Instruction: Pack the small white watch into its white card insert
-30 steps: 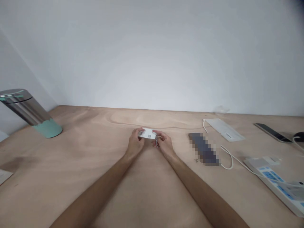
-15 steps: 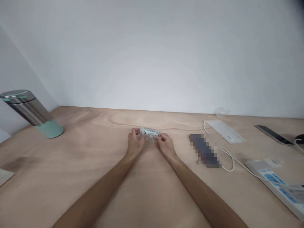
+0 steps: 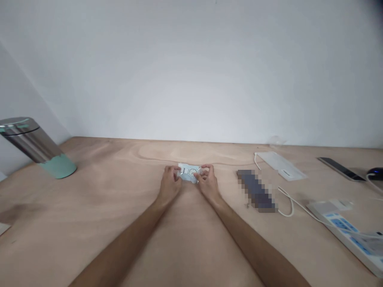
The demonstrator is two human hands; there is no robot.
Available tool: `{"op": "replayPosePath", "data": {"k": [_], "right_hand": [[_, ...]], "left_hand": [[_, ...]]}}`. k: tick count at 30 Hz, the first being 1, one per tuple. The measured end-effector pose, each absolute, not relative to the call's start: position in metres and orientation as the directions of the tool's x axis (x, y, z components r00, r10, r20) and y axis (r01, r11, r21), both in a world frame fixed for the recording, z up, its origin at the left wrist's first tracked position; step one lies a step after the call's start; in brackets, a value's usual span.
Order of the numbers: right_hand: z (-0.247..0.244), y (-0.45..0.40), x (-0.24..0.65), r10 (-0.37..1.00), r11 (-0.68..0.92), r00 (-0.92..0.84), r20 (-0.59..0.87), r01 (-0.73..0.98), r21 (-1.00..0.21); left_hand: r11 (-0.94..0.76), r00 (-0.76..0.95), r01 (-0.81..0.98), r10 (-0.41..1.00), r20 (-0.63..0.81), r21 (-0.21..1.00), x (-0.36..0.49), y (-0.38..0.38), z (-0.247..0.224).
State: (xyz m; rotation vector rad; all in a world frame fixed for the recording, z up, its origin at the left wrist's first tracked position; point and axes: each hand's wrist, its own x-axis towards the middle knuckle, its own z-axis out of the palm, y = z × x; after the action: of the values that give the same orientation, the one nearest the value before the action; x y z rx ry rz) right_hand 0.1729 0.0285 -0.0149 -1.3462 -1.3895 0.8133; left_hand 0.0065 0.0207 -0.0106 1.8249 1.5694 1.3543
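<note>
Table (image 3: 104, 191): plywood, runs under & around packet.
Power strip (image 3: 344, 227): far right of packet, cables trailing.
Flask (image 3: 38, 149): steel/mint, far left of packet.
Phone (image 3: 341, 169): right of packet, well apart.
Packet (image 3: 188, 173): clear, centre, between hands, nothing in way.
L hand (image 3: 170, 184): narrow pinch on packet's left end.
R hand (image 3: 208, 184): narrow pinch on right end, pulled taut-looking, w/ middle left showing.

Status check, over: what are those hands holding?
Left hand, right hand: both pinching a small shiny packet. Blurred dark object nearby, to the right, on the wooden table.
</note>
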Motion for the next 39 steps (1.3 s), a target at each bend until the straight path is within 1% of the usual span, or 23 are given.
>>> {"op": "replayPosePath", "data": {"k": [5,10,14,17,19,21,24,27,30,32,34,36,39], "right_hand": [[-0.008,0.028,0.177,0.967,0.210,0.016,0.254,0.514,-0.832],[0.000,0.023,0.176,0.960,0.205,0.016,0.279,0.639,-0.741],[-0.003,0.025,0.180,0.956,0.248,-0.043,0.292,0.652,-0.716],[-0.007,0.029,0.185,0.938,0.335,-0.143,0.317,0.619,-0.710],[-0.009,0.030,0.188,0.932,0.355,-0.177,0.318,0.634,-0.687],[-0.009,0.030,0.189,0.927,0.362,-0.194,0.321,0.684,-0.633],[-0.010,0.029,0.189,0.918,0.360,-0.200,0.342,0.780,-0.512],[-0.011,0.029,0.191,0.897,0.389,-0.223,0.382,0.807,-0.444],[-0.011,0.031,0.194,0.872,0.460,-0.291,0.395,0.762,-0.455],[-0.011,0.032,0.195,0.879,0.455,-0.289,0.378,0.743,-0.491],[-0.009,0.034,0.196,0.896,0.426,-0.259,0.361,0.731,-0.533],[-0.008,0.034,0.196,0.906,0.406,-0.236,0.351,0.719,-0.564],[-0.007,0.035,0.196,0.912,0.396,-0.224,0.343,0.701,-0.594]], "left_hand": [[-0.282,0.004,0.716,0.916,0.400,0.639,0.007,0.017,-0.006],[-0.203,0.051,0.857,0.949,0.313,0.474,0.012,0.010,0.003],[-0.177,0.060,0.896,0.957,0.283,0.408,0.014,0.006,0.007],[-0.161,0.051,0.908,0.959,0.279,0.388,0.013,0.007,0.007],[-0.157,0.049,0.910,0.960,0.277,0.383,0.013,0.007,0.007],[-0.155,0.049,0.910,0.961,0.272,0.385,0.012,0.007,0.008],[-0.159,0.042,0.899,0.959,0.280,0.407,0.011,0.007,0.009],[-0.166,0.009,0.874,0.946,0.325,0.458,0.009,0.010,0.008],[-0.190,-0.042,0.799,0.929,0.368,0.571,0.003,0.016,0.005],[-0.227,-0.068,0.698,0.923,0.379,0.679,0.000,0.020,0.003],[-0.252,-0.071,0.607,0.927,0.368,0.754,-0.002,0.022,0.003],[-0.253,-0.060,0.573,0.936,0.348,0.779,-0.002,0.021,0.005],[-0.248,-0.045,0.578,0.942,0.333,0.777,-0.001,0.018,0.009]]}}
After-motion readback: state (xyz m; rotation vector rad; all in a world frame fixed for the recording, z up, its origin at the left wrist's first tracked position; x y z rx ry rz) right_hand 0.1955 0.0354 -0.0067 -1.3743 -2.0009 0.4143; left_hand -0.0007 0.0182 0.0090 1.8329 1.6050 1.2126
